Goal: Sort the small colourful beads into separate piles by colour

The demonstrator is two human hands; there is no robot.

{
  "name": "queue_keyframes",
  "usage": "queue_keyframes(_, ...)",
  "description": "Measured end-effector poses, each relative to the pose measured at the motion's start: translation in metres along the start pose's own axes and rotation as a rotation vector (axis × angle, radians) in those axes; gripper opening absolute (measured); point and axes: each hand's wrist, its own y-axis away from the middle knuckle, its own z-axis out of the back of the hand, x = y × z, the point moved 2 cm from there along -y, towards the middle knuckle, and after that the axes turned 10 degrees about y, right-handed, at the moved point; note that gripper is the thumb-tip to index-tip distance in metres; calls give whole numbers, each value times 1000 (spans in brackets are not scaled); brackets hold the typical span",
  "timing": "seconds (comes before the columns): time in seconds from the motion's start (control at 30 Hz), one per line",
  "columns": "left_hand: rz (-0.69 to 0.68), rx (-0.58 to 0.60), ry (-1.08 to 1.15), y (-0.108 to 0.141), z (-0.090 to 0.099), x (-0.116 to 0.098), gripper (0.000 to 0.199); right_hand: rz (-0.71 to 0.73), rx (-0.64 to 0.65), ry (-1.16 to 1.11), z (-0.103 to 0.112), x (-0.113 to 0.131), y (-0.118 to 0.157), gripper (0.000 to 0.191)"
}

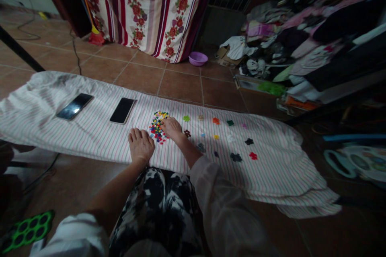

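A mixed heap of small coloured pieces [157,126] lies on a striped cloth [181,160] in front of me. My right hand [172,127] reaches into the heap's right side, its fingers drawn together at the tips; whatever is between them is too small to make out. Just left of the heap, my left hand [141,145] rests flat on the cloth with nothing in it. To the right, the pieces are grouped by colour in small clusters, among them light green [186,118], orange [216,121], yellow [216,137], black [249,141] and red [253,156].
Two phones, one dark [74,107] and one light-edged [122,111], lie left of the heap. Beyond the cloth are a tiled floor, a purple basin [198,59], a floral curtain [138,8] and piled clothes [298,36]. A green-rimmed object [28,231] sits at lower left.
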Motion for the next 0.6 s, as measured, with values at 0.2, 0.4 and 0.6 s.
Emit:
queue_keyframes(0.2, -6, 0, -10, 0, 1, -1, 37, -6, -62, -94, 1, -3, 5, 28)
queue_keyframes(0.4, -3, 4, -23, 0, 3, -2, 37, -15, -161, -258, -2, -10, 9, 26)
queue_keyframes(0.6, -21, -10, -62, 0, 4, -3, 35, -56, -233, -392, -14, -21, 12, 25)
